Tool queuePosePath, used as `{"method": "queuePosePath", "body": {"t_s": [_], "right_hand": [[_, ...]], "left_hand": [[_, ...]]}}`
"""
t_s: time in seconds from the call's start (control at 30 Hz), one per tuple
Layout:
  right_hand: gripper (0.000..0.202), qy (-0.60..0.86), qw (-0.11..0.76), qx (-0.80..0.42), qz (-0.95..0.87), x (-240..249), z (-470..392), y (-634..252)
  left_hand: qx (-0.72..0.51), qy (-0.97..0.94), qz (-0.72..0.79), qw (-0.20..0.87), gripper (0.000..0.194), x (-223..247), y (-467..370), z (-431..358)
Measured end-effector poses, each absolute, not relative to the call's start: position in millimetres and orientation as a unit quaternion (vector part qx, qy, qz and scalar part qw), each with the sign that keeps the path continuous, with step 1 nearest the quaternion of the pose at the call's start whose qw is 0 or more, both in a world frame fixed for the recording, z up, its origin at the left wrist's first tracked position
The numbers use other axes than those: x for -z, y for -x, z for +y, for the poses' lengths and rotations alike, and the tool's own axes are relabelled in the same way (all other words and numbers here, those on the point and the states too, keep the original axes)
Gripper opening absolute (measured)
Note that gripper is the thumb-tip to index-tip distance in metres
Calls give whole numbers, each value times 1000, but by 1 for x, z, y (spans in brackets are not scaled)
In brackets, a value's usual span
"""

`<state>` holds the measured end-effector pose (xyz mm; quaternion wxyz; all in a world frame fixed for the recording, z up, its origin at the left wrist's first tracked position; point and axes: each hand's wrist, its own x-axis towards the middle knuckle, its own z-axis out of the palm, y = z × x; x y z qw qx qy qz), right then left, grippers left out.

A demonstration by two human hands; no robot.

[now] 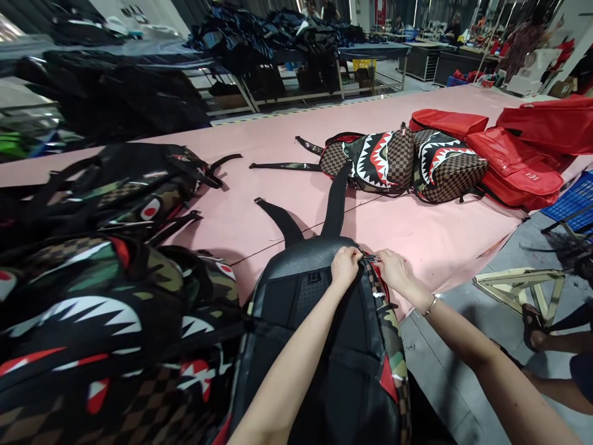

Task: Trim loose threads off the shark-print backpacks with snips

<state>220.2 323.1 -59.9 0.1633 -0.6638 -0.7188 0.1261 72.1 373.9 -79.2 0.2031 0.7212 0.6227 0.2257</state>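
Pink table (287,148) fills most of the view, running from 9 o'clock to 2 o'clock. At 8 o'clock, a heap of backpacks (102,296) w/ shark-teeth print, camo and brown checks, stacked on the table edge. At 6 o'clock, right in front of me, the black backpack (319,346) I'm working on: back panel up, camo/check side showing along its 3 o'clock edge, top end resting on the table. Its two black straps (336,201) stretch away toward 12 o'clock, flat on the pink top.

At 1 o'clock, well apart from mine, two shark-mouth backpacks (403,164) lie side by side, touching. Just beyond them at 2 o'clock, red bags (519,161) piled together. At 3 o'clock, a blue crate (572,198) past the table corner, and a pale wooden frame (519,287) on the floor, w/ another person's sandalled foot (532,327) beside it.

My left hand (345,266) is clenched on the top rim of the black backpack, fingers curled over the edge. My right hand (393,272), bracelet at the wrist, sits just beside it, fingers pinched on the small zipper pull (372,258) between both hands.
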Motion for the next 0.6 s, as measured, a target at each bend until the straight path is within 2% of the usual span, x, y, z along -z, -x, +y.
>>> {"method": "queuePosePath", "body": {"t_s": [0.23,0.43,0.6], "right_hand": [[19,656,176,-124,-723,64,327,-223],[21,583,333,-222,-707,78,311,-235],[29,551,368,-302,-686,94,284,-233]], "left_hand": [[-266,-718,612,197,18,69,-69,365],[-207,-763,562,243,18,54,-8,327],[-149,-745,613,218,18,40,74,266]]}}
